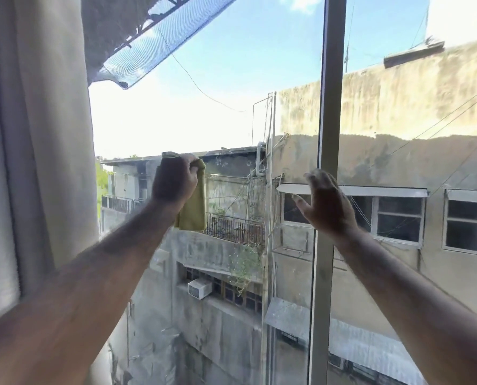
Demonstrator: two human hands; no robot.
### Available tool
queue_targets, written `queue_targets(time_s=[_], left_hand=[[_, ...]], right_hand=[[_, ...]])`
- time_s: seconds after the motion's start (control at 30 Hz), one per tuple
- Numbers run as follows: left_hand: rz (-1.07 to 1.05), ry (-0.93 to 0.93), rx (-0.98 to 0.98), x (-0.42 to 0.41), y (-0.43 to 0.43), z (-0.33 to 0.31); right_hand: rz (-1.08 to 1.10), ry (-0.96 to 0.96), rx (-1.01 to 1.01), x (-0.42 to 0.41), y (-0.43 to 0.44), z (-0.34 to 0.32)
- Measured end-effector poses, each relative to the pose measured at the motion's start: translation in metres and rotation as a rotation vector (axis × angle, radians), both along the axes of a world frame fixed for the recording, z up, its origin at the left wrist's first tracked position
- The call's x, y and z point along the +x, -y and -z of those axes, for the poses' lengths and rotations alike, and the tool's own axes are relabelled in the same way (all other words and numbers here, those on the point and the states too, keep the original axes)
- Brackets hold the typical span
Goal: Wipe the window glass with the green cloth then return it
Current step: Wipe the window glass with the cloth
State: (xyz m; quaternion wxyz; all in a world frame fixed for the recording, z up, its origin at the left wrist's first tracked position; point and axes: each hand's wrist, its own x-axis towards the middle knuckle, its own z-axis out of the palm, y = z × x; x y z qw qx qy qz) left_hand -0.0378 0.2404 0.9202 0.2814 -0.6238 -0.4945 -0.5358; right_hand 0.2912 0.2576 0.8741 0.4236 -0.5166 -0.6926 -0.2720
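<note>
Far left, a pale curtain (37, 134) fills the edge of the view, and its lower part is cut off behind the left forearm. Next comes the left hand (174, 180), raised against the window glass (231, 120), fingers curled tight into a fist around the top of the green cloth (194, 207). The hand hides most of the cloth's upper part; only a crumpled bit peeks out above the knuckles. The rest hangs straight down below the fist, long axis vertical, loose end pointing down. Whether the cloth actually presses the pane cannot be told from here.

Moving right, through the glass there are weathered concrete buildings, a railed balcony (233, 227) and an air-conditioner box (199, 288) lower down, all a bit hazy. Then the right hand (327, 202), open and empty, fingers spread and blurred, palm facing the pane just beside the vertical window frame (329, 190). Its fingertips overlap that frame, and contact is hard to make out. The frame's top and bottom run out of view.
</note>
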Motion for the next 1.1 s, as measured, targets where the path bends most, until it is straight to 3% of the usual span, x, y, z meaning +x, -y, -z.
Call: queue_targets(time_s=[0.1, 0.2, 0.33, 0.47, 0.67, 0.77, 0.97, 1.03, 1.1], left_hand=[[0.014, 0.043, -0.049, 0.001, -0.030, 0.010], [0.146, -0.053, -0.223, 0.002, -0.061, 0.033], [0.022, -0.303, -0.047, -0.016, -0.097, 0.062], [-0.081, -0.274, 0.014, -0.024, -0.127, 0.062], [-0.127, -0.091, 0.162, 0.020, -0.161, -0.007], [-0.106, -0.277, 0.197, 0.070, -0.163, -0.017], [-0.036, -0.879, 0.266, 0.119, -0.168, 0.104], [-0.046, -0.898, 0.237, 0.098, -0.166, 0.151], [-0.105, -0.733, 0.211, 0.067, -0.163, 0.178]], right_hand=[[0.060, -0.001, 0.059, 0.012, -0.036, 0.010], [0.081, 0.022, 0.189, 0.017, -0.069, 0.028], [0.105, 0.044, 0.355, 0.022, -0.102, 0.045], [0.170, 0.097, 0.461, 0.028, -0.124, 0.053], [0.200, 0.078, 0.504, 0.030, -0.135, 0.059], [0.177, 0.080, 0.507, 0.031, -0.134, 0.059], [0.167, 0.086, 0.522, 0.031, -0.130, 0.059], [0.169, 0.085, 0.513, 0.030, -0.128, 0.059], [0.168, 0.072, 0.505, 0.030, -0.128, 0.058]])
